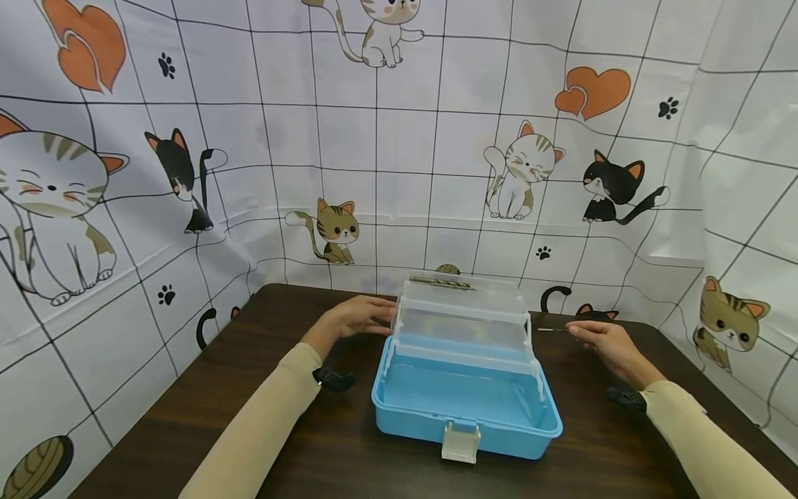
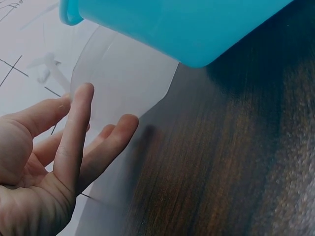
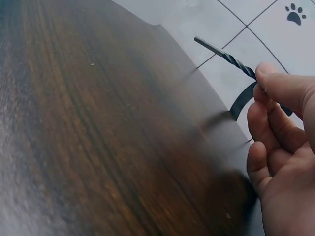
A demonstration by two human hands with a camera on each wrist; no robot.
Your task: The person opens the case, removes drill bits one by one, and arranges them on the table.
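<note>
A light blue toolbox stands on the dark wooden table with its translucent lid raised. My left hand is at the lid's left edge, its fingertips touching the clear plastic. In the left wrist view, the fingers are loosely extended beside the lid. Right of the box, my right hand pinches a drill bit between thumb and fingertips, its smooth shank pointing away from the hand. Gold-coloured drill bits lie along the top of the lid.
The box's white latch hangs open at the front. Behind the table and along both sides hangs a white gridded sheet printed with cats, hearts and paw marks. Dark straps sit on both wrists.
</note>
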